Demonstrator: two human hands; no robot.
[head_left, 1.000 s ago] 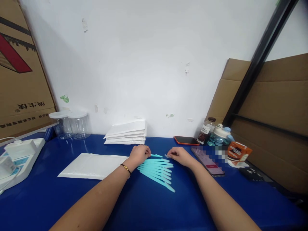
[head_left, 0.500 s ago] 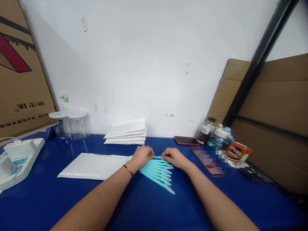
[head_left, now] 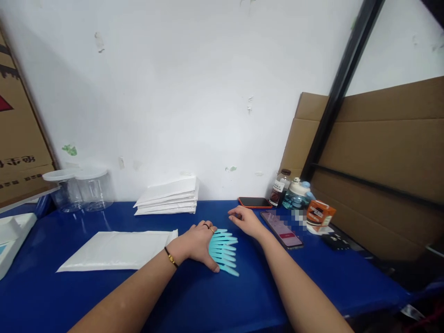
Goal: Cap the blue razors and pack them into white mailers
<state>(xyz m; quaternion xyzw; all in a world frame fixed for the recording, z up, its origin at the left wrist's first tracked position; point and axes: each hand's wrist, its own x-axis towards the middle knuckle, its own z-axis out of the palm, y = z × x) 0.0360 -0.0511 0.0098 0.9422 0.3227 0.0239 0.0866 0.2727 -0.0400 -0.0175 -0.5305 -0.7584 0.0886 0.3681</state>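
Observation:
Several slim turquoise eyebrow razors [head_left: 224, 249] with paler tips lie fanned out side by side on the blue table, tips to the right. Over their left ends is my left hand [head_left: 201, 243], its thumb at the near edge and its fingers at the far edge, clasping the row. My right hand [head_left: 247, 221] is just beyond the razors on the right, apart from them, fingers loosely bent, thumb and fingertips separated, holding nothing. A white padded envelope [head_left: 114, 249] lies flat left of my left hand.
Along the wall are a stack of white envelopes [head_left: 166, 196] and clear lidded jars [head_left: 93, 192]. To the right lie two phones [head_left: 255, 202], bottles [head_left: 280, 187] and an orange box [head_left: 319, 215]. A power strip [head_left: 14, 240] sits far left.
My left hand has spread from a pinch at the far razor to span the row. My right hand has let go and drawn away from the razors. The view has shifted right.

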